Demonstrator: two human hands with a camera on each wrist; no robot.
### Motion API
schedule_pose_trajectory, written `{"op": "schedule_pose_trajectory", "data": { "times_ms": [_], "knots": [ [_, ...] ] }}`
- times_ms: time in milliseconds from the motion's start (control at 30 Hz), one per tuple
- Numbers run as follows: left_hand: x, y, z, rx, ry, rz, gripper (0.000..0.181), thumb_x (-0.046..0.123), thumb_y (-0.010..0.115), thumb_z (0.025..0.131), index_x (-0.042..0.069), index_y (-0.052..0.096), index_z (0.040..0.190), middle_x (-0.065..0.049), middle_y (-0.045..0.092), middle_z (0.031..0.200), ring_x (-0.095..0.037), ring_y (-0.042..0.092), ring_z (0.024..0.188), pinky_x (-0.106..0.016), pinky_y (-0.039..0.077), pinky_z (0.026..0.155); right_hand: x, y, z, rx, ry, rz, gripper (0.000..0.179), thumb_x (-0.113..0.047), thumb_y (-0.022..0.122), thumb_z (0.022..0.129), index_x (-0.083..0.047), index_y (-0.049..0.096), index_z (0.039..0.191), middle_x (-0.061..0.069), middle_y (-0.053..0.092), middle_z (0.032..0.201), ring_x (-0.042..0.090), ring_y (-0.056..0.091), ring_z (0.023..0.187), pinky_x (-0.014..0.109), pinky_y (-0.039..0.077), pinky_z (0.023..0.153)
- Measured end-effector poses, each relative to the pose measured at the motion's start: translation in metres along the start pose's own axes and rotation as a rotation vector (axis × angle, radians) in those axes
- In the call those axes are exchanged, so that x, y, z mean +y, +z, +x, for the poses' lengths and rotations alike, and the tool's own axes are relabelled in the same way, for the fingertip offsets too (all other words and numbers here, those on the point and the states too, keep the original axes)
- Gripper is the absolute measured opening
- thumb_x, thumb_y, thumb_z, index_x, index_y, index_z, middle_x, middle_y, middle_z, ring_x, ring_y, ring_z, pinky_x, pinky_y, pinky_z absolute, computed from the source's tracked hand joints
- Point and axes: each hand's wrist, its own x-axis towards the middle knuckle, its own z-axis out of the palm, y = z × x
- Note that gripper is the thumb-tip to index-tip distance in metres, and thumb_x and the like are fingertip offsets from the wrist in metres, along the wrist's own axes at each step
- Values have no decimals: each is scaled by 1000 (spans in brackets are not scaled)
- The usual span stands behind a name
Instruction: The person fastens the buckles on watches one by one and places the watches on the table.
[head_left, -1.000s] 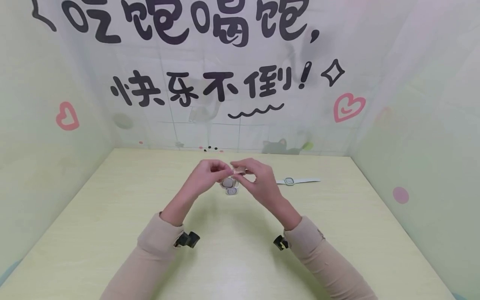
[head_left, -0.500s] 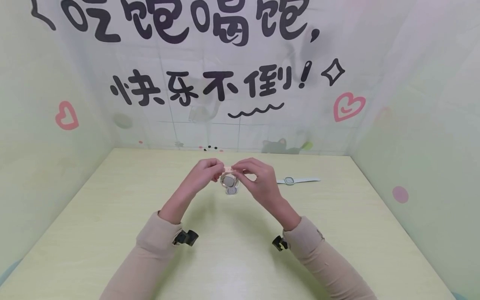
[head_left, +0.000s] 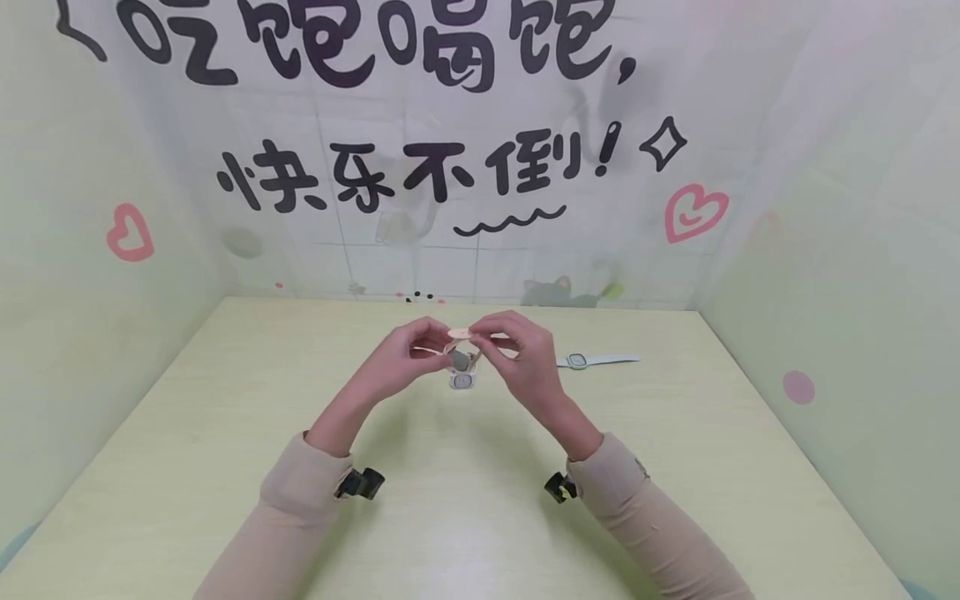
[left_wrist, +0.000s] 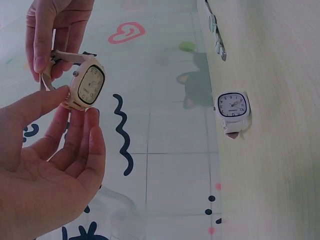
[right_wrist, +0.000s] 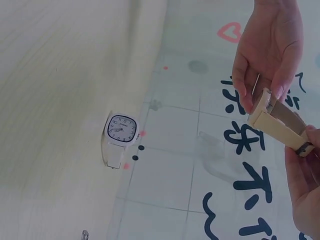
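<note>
A cream watch (left_wrist: 89, 86) with a squarish face is held up above the table, its strap bent into a loop. My left hand (head_left: 401, 358) pinches it by the case, thumb on one side and fingers on the other. At the other end of the loop my right hand (head_left: 522, 354) pinches the strap (right_wrist: 280, 129) between thumb and fingers. A darker band or buckle shows beside the right fingertips in the right wrist view. Below the hands, a white watch (head_left: 462, 381) with a dark-rimmed dial lies on the table.
Another pale watch (head_left: 577, 362) lies stretched out on the table (head_left: 480, 500), right of my right hand. A printed curtain (head_left: 420, 250) with black characters and pink hearts closes off the back; pale panels flank both sides.
My left hand has shifted from the strap end to the watch case, its fingers spread more. The cream watch has turned. My right hand stays nearly in place, holding the strap.
</note>
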Motion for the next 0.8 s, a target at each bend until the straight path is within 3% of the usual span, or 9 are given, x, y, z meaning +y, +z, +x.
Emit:
{"op": "schedule_pose_trajectory", "data": {
  "times_ms": [267,533,667,800],
  "knots": [
    [-6,-4,-1,99,43,8,26,7,67,94,0,64,119,-19,68,118,-26,66,106,-23,56,89,4,-1,0,-78,-60,-47,16,1,72,88,1,76,103,13,69,98,24,69,90,24,61,79],
    [-2,-4,0,213,58,50,22,14,74,90,5,69,110,-13,72,111,-26,67,107,-41,55,98,4,-5,3,-144,-86,-121,15,-1,71,89,-1,76,103,11,68,100,21,68,89,23,60,80],
    [1,-1,2,220,84,87,21,15,75,89,6,70,107,-13,73,107,-26,68,104,-44,56,96,3,-4,4,-169,-94,-141,15,0,71,89,-1,76,102,11,68,99,21,68,89,22,60,81],
    [4,3,3,211,90,93,19,14,76,88,5,71,104,-12,74,103,-24,70,99,-39,58,92,1,-2,6,-183,-106,-159,14,0,72,88,-1,76,101,10,68,99,20,69,89,22,60,80]
  ]
}}
